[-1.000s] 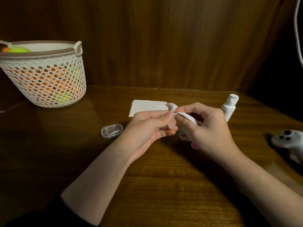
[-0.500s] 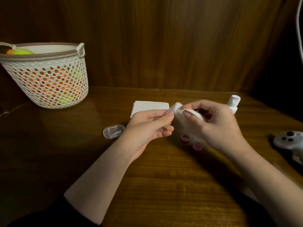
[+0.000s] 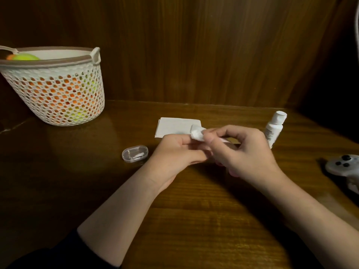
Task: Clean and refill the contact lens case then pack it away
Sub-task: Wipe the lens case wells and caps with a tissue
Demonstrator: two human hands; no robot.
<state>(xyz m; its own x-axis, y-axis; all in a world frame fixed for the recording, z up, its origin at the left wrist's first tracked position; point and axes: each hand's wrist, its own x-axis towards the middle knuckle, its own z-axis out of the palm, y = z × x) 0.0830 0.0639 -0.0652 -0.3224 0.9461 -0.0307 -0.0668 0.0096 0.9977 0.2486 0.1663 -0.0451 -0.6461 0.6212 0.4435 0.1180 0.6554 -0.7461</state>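
My left hand (image 3: 178,150) has its fingers curled round a small pale piece, apparently the contact lens case, which is almost wholly hidden between my hands. My right hand (image 3: 244,152) pinches a crumpled white tissue wad (image 3: 197,135) and presses it against what the left hand holds. Bits of two pink caps (image 3: 233,173) peek out from under the right hand on the table. A small white solution bottle (image 3: 274,129) stands upright just right of my right hand. A clear oval box (image 3: 135,153) lies left of my left wrist.
A folded white tissue (image 3: 174,125) lies flat behind my hands. A white mesh basket (image 3: 56,88) with orange and green contents stands at the back left. A white game controller (image 3: 343,166) lies at the right edge. A wooden wall closes the back.
My right hand has bunched the tissue into a wad and brought it back against my left hand's fingertips. Both hands have stayed in the same spot above the table.
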